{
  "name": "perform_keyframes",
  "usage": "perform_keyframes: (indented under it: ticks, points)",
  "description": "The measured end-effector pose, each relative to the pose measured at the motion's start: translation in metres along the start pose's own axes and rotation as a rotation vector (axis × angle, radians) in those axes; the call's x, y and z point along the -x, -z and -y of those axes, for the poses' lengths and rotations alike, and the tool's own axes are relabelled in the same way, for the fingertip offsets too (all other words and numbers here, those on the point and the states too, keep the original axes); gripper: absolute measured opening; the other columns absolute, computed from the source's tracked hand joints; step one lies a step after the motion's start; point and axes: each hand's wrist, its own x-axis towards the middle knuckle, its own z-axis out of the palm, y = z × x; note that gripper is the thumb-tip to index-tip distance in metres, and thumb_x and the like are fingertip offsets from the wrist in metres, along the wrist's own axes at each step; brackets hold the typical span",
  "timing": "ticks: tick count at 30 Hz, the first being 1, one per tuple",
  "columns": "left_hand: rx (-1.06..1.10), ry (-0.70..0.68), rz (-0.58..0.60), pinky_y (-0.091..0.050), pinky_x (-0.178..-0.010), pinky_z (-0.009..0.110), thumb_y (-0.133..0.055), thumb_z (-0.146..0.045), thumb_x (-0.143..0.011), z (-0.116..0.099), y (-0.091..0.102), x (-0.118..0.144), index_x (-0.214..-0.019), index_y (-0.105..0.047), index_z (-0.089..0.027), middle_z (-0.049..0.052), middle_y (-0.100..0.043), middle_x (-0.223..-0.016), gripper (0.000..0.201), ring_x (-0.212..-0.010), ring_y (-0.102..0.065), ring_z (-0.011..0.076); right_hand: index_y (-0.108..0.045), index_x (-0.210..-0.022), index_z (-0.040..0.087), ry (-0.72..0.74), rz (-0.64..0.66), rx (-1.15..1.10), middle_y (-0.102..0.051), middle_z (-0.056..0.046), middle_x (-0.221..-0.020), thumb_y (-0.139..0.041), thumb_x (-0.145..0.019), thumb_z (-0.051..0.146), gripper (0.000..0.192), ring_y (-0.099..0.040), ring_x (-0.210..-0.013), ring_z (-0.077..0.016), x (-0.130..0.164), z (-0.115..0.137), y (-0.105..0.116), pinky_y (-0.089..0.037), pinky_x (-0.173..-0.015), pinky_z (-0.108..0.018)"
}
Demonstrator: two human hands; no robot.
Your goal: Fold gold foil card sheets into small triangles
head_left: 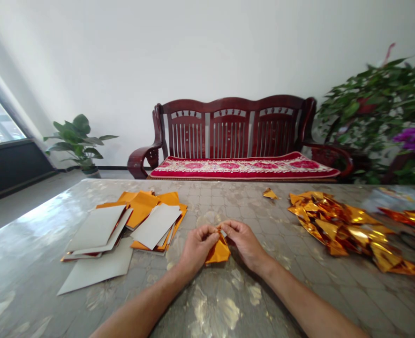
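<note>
The left hand (197, 246) and the right hand (244, 242) meet over the counter (228, 305), both pinched on one folded gold paper (218, 251). The paper sits between the two hands, its upper edge caught in the fingertips of both and its lower part hanging down to the counter as a small, creased, pointed wedge. It is bright orange-gold with a foil sheen, and a sliver of pale backing shows at the top where the fingers close on it. Well to the left of the left hand lies a loose stack of flat sheets (137, 220), some gold side up, some grey-white. Off to the right of the right hand spreads a heap of folded gold pieces (337, 225). One small gold scrap (269, 193) lies beyond the hands.
</note>
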Motion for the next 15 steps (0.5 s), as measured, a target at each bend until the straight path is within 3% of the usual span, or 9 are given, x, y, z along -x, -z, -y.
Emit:
perform_keyframes:
  ticks: [8, 15]
  points:
    - [-0.099, -0.052, -0.015, -0.037, -0.053, 0.019, -0.061, -0.045, -0.081, -0.0017, 0.0012, 0.0010, -0.068, -0.060, -0.015, -0.003, -0.053, -0.058, 0.033, -0.054, -0.046, 0.0081, -0.069, -0.076, 0.016, -0.062, 0.028, -0.115, -0.064, 0.001, -0.065, -0.082, -0.066, 0.047, 0.035, -0.056, -0.058, -0.0120, 0.0029, 0.0002, 0.0004, -0.045, -0.057, -0.023]
    - [-0.252, -0.064, -0.039, -0.034, -0.051, 0.018, -0.059, -0.042, -0.082, -0.0005, 0.0045, 0.0010, -0.063, -0.059, -0.016, -0.004, -0.051, -0.056, 0.032, -0.054, -0.045, 0.0090, -0.068, -0.073, 0.016, 0.094, -0.015, 0.158, -0.063, 0.001, -0.063, -0.073, -0.072, 0.039, 0.024, -0.055, -0.059, -0.0125, 0.0035, 0.0025, -0.0013, -0.045, -0.059, -0.024]
